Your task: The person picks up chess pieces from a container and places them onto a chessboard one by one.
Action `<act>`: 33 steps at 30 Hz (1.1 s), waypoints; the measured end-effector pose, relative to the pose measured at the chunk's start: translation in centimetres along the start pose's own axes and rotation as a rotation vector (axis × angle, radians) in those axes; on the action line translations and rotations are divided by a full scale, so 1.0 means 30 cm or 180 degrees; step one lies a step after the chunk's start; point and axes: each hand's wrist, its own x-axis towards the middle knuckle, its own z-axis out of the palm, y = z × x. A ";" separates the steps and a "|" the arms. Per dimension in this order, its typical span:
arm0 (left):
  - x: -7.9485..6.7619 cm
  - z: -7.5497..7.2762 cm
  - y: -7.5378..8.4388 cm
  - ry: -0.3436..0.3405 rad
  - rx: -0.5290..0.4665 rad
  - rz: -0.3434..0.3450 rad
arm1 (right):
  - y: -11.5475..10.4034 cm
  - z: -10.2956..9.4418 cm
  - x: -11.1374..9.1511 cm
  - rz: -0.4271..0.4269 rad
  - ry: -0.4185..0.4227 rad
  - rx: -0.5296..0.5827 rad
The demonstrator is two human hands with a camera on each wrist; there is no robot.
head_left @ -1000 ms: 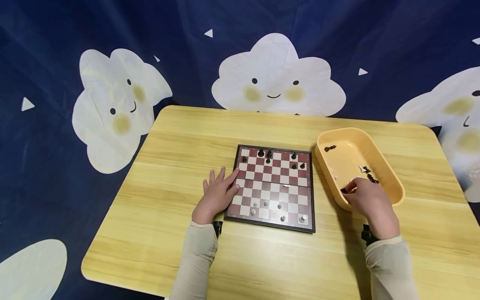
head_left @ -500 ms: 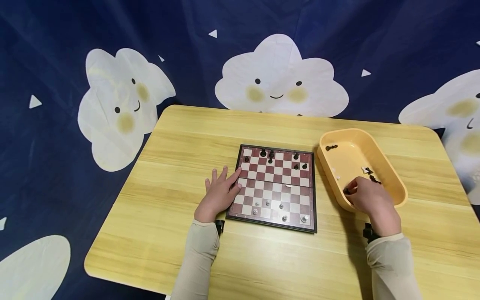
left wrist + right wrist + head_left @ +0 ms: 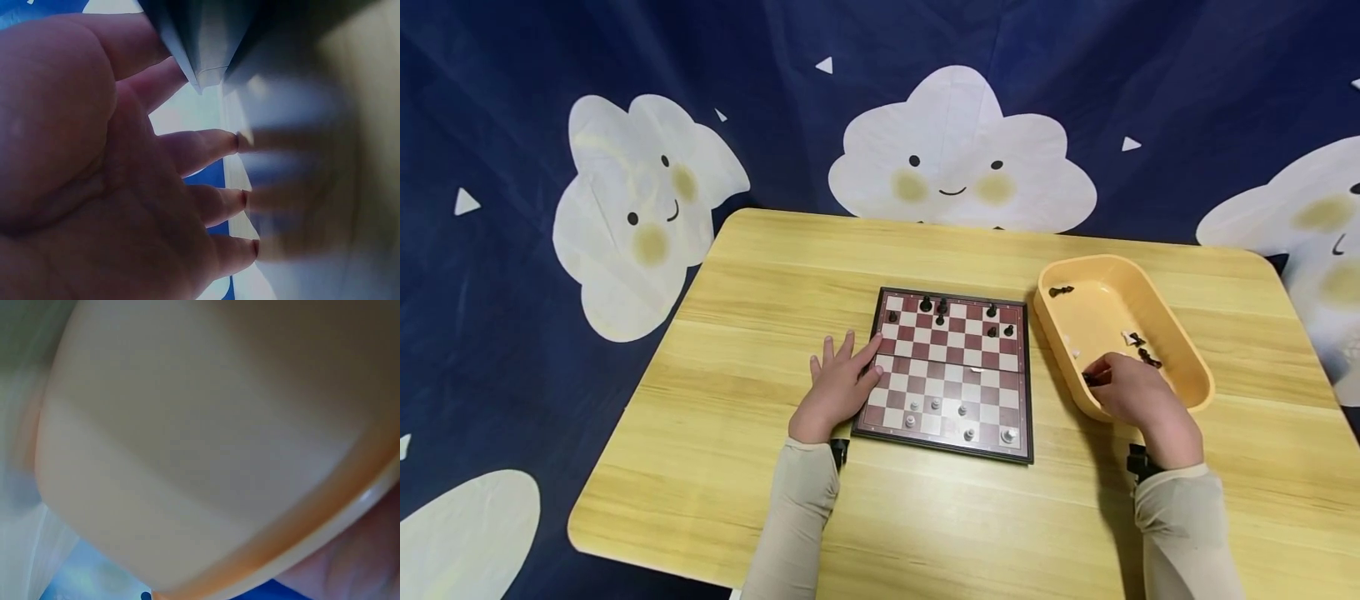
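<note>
My left hand (image 3: 835, 392) lies with spread fingers at the left side of the chessboard (image 3: 925, 379). Its thumb and index finger touch the board's edge; the other fingertips rest on the table, as the left wrist view shows of this hand (image 3: 106, 156). Over the near left part of the yellow tray (image 3: 1197, 392), my right hand (image 3: 1142, 404) reaches inside with curled fingers. A black chess piece (image 3: 1088, 379) is pinched at its fingertips, partly hidden. The right wrist view is mostly filled by the tray's outer wall (image 3: 187, 437), with blurred fingers (image 3: 356, 562) beyond the rim.
Several black pieces (image 3: 926, 305) stand on the board's far half, several white pieces (image 3: 1008, 436) on the near half. A black piece (image 3: 1061, 292), another black piece (image 3: 1149, 358) and a white piece (image 3: 1127, 338) lie in the tray. A cloud-print curtain (image 3: 962, 158) hangs behind the table.
The head view has shifted slightly. My right fingers have stirred a little inside the tray, and the black piece at their tips has turned slightly. My left hand stays against the board.
</note>
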 end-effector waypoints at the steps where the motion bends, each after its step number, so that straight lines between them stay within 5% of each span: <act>1: 0.001 0.000 0.000 -0.0002 -0.0004 -0.0004 | 0.000 0.001 0.001 -0.0022 0.0007 0.0016; 24: -0.004 0.000 -0.002 0.0000 -0.0018 0.0014 | -0.006 0.009 0.007 -0.0080 -0.0020 0.0090; 33: -0.006 0.001 0.000 0.0013 -0.0015 0.0014 | -0.010 0.005 -0.002 -0.0293 0.0236 0.0174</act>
